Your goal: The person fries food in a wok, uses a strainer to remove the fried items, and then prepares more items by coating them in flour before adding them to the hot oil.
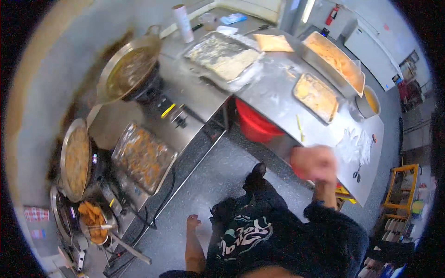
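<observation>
My right hand (314, 161), blurred by motion, is raised in front of the near edge of a steel table (278, 73). Its fingers look curled in, and whether they hold anything cannot be made out. My left hand (193, 220) hangs low over the floor, away from both worktops, fingers bent; its palm is hidden. Clear plastic gloves (353, 142) and scissors (357, 175) lie just beyond my right hand. A thin yellow utensil (300, 128) rests close by, near a tray of yellowish coating (316, 95).
To the left stand a large pan of oil (132, 71), another frying pan (76, 160), a foil-lined tray (144, 156) with crumbs, and a bowl of fried pieces (93, 219) with a protruding handle. Black cords (154, 212) hang there. A red tub (257, 121) sits under the table.
</observation>
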`<state>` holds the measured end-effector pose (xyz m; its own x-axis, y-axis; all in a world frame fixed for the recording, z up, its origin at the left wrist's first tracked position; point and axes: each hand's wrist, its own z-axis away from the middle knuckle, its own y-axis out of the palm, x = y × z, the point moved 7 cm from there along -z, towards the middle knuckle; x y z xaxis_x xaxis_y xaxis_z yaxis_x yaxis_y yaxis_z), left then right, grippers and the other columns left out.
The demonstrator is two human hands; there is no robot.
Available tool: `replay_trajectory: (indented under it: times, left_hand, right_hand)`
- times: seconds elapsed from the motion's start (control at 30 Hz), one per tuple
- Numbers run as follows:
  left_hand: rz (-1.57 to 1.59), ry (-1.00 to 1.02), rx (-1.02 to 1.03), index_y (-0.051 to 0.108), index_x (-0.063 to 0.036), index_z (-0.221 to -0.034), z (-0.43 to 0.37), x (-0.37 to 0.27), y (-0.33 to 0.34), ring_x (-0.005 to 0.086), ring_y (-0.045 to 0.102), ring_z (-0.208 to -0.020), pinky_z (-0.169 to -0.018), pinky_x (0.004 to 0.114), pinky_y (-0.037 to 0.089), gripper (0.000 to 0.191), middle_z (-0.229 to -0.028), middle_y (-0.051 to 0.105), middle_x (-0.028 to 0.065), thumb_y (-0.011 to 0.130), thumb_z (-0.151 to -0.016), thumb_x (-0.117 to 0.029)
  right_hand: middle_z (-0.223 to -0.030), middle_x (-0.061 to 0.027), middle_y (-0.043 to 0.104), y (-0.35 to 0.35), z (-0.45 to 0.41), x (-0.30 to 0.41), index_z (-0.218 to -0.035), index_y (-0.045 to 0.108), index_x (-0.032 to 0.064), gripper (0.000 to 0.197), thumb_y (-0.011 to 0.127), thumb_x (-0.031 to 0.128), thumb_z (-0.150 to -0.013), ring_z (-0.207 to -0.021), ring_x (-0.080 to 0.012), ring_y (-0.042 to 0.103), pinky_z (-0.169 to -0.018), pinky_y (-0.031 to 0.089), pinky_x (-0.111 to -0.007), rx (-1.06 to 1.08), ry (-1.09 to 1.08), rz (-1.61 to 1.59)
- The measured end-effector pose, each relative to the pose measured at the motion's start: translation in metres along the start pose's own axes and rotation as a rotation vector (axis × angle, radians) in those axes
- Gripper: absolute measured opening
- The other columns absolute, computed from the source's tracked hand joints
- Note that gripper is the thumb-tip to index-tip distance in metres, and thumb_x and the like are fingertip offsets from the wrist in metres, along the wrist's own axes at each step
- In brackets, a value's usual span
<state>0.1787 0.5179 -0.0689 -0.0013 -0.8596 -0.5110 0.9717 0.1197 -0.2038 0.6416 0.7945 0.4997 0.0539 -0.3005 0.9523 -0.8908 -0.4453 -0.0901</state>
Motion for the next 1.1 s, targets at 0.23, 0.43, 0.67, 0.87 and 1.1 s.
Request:
replay_trajectory:
  times: [0.23, 0.43, 0.67, 0.87, 1.1]
  left_hand:
    - [-1.130, 0.788, 0.274, 0.061, -0.0046, -0.100, -0.072, -0.159, 0.202, 0.0325, 0.055, -0.103, -0.088, 0.042, 0.044, 0.037, -0.110, 0.060, 0.0183, 0.054, -0.082, -0.036]
    - [-0.570, 0.619, 0.388, 0.056, -0.0044, -0.113, -0.003, -0.411, 0.409, 0.0142, 0.055, -0.060, -0.056, 0.031, 0.046, 0.029, -0.068, 0.059, 0.0054, 0.055, -0.088, -0.020]
    - [-0.718, 0.958, 0.389, 0.054, -0.0066, -0.118, 0.079, -0.533, 0.479, 0.0197, 0.059, -0.062, -0.059, 0.033, 0.046, 0.033, -0.067, 0.058, 0.0096, 0.056, -0.088, -0.020]
    - [-0.841, 1.028, 0.553, 0.054, -0.0058, -0.118, 0.096, -0.552, 0.539, 0.0244, 0.061, -0.065, -0.063, 0.034, 0.048, 0.033, -0.074, 0.062, 0.0134, 0.056, -0.088, -0.018]
    - [-1.014, 1.114, 0.922, 0.056, -0.0036, -0.116, 0.118, -0.579, 0.638, 0.0244, 0.059, -0.065, -0.064, 0.035, 0.047, 0.032, -0.073, 0.061, 0.0137, 0.057, -0.085, -0.014]
  right_hand:
    - [-0.064, -0.0056, 0.052, -0.227, 0.084, 0.003, -0.069, 0.054, 0.0017, 0.018, 0.057, 0.016, -0.080, -0.057, -0.0151, 0.049, -0.055, 0.041, -0.031, -0.502, -0.097, 0.043]
    - [-0.075, -0.0154, 0.060, -0.288, 0.173, -0.267, -0.090, 0.061, 0.0008, 0.016, 0.052, 0.012, -0.082, -0.068, -0.0280, 0.058, -0.065, 0.046, -0.035, -0.851, 0.663, 0.715]
    - [-0.077, -0.0157, 0.062, -0.208, 0.158, -0.338, -0.091, 0.061, 0.0030, 0.013, 0.055, 0.008, -0.081, -0.069, -0.0253, 0.060, -0.064, 0.047, -0.035, -0.463, 0.695, 0.400]
    - [-0.081, -0.0168, 0.063, -0.215, 0.124, -0.341, -0.089, 0.059, 0.0016, 0.015, 0.055, 0.014, -0.081, -0.077, -0.0346, 0.060, -0.069, 0.047, -0.041, -0.434, 0.665, 0.465]
    - [-0.081, -0.0180, 0.064, -0.296, 0.204, -0.287, -0.093, 0.062, 0.0014, 0.018, 0.055, 0.015, -0.083, -0.073, -0.0318, 0.062, -0.068, 0.048, -0.038, -1.089, 0.935, 0.372]
